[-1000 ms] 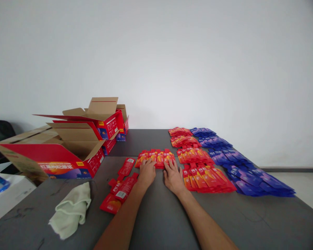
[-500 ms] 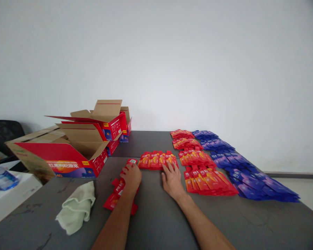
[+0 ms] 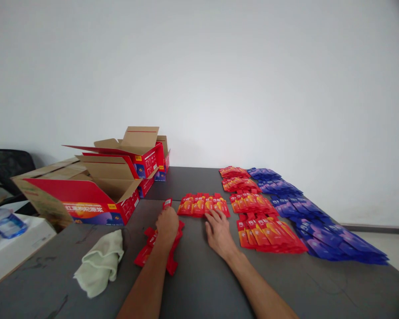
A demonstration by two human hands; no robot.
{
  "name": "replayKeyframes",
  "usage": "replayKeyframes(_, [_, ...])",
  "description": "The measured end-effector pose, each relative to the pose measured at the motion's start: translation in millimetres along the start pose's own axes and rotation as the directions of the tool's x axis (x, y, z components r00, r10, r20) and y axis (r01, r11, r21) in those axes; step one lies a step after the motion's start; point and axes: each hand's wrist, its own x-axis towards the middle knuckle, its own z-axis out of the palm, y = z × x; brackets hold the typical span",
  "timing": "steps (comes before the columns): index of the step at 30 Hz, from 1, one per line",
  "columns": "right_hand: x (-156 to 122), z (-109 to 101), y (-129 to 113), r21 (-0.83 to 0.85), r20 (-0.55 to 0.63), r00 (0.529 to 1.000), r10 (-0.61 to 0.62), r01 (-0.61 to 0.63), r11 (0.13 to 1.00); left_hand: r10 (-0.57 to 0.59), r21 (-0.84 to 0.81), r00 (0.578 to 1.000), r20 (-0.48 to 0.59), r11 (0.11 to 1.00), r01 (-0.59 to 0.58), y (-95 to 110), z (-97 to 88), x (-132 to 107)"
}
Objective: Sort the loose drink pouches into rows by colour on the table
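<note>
My left hand is closed on a red pouch, whose top end sticks out beyond the fingers. Most of that pouch is hidden by the hand. Loose red pouches lie in a jumble under and beside my left wrist. In the middle of the table, several red pouches with an orange print overlap in a short row. My right hand lies palm down with its fingers spread, the fingertips at the near right edge of this row.
Overlapping red pouches are laid in several rows on the right, with blue-purple pouches beside them. Open cardboard boxes stand at the left on the dark table. A pale cloth lies nearer. A water bottle rests on a white box.
My left hand has closed around a red pouch at the jumble, and its top now points forward past the fist. My right hand has stayed by the row. The view has shifted slightly.
</note>
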Motion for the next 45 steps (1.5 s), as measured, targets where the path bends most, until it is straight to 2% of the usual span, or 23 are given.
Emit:
replayKeyframes(3, [-1, -1, -2, 0.025, 0.001, 1.0, -0.012, 0.012, 1.0, 0.009, -0.01, 1.0, -0.023, 1.0, -0.009, -11, -3.0, 6])
replayKeyframes(7, [-2, 0, -2, 0.041, -0.01, 1.0, -0.024, 0.024, 0.999, -0.058, -0.045, 0.994, -0.091, 0.998, 0.054, -25, -6.5, 12])
replayKeyframes(11, [-1, 4, 1, 0.069, -0.037, 0.999, -0.04, 0.042, 0.997, -0.048, -0.111, 0.985, -0.167, 0.993, 0.03, -26, -13.2, 13])
replayKeyframes(15, [1, 5, 4, 0.126, -0.114, 0.992, -0.043, 0.058, 0.99, 0.149, -0.207, 0.957, -0.248, 0.957, -0.202, -15, -18.6, 9])
replayKeyframes(19, [5, -3, 1, 0.204, -0.198, 0.98, -0.02, 0.061, 0.977, 0.405, -0.249, 0.868, -0.289, 0.843, -0.476, 2, -19.7, -2])
replayKeyframes(22, [6, -10, -6, 0.273, -0.207, 0.978, 0.023, 0.035, 0.961, 0.568, -0.269, 0.789, -0.236, 0.742, -0.614, 13, -19.6, -14])
replayKeyframes(24, [7, -14, -10, 0.322, -0.167, 0.985, 0.03, 0.026, 0.946, 0.647, -0.322, 0.74, -0.183, 0.672, -0.667, 19, -20.1, -20])
replayKeyframes(25, [7, -15, -11, 0.343, -0.143, 0.989, 0.036, 0.016, 0.939, 0.66, -0.366, 0.73, -0.175, 0.645, -0.671, 21, -20.3, -22])
replayKeyframes(27, [8, -16, -10, 0.37, -0.111, 0.991, 0.08, -0.033, 0.928, 0.612, -0.464, 0.762, -0.212, 0.623, -0.629, 23, -20.3, -23])
replayKeyframes(29, [8, -16, -7, 0.381, -0.11, 0.98, 0.168, -0.115, 0.918, 0.49, -0.573, 0.835, -0.251, 0.62, -0.537, 23, -18.4, -19])
replayKeyframes(30, [8, -16, -5, 0.385, -0.11, 0.972, 0.209, -0.152, 0.91, 0.434, -0.633, 0.867, -0.244, 0.607, -0.481, 21, -16.4, -16])
replayKeyframes(32, [7, -16, -3, 0.394, -0.094, 0.96, 0.262, -0.206, 0.896, 0.387, -0.747, 0.905, -0.176, 0.546, -0.379, 18, -10.5, -8])
replayKeyframes(34, [6, -16, -4, 0.406, -0.058, 0.956, 0.287, -0.24, 0.882, 0.392, -0.825, 0.911, -0.125, 0.468, -0.315, 16, -3.6, -2])
replayKeyframes(36, [6, -17, -8, 0.42, -0.013, 0.956, 0.292, -0.26, 0.87, 0.372, -0.868, 0.919, -0.128, 0.406, -0.285, 15, 1.9, 3])
replayKeyframes(40, [7, -18, -10, 0.439, 0.024, 0.949, 0.314, -0.292, 0.849, 0.235, -0.929, 0.963, -0.129, 0.312, -0.201, 21, 4.9, -1])
replayKeyframes(42, [8, -17, -6, 0.458, 0.0, 0.936, 0.351, -0.312, 0.833, 0.216, -0.958, 0.975, -0.041, 0.27, -0.1, 26, 4.4, -10])
replayKeyframes(43, [8, -16, -3, 0.477, -0.017, 0.927, 0.374, -0.321, 0.818, 0.246, -0.965, 0.968, 0.043, 0.26, -0.023, 29, 4.4, -15])
replayKeyframes(45, [8, -12, 3, 0.531, -0.032, 0.902, 0.43, -0.35, 0.772, 0.356, -0.953, 0.905, 0.232, 0.271, 0.138, 35, 5.8, -27])
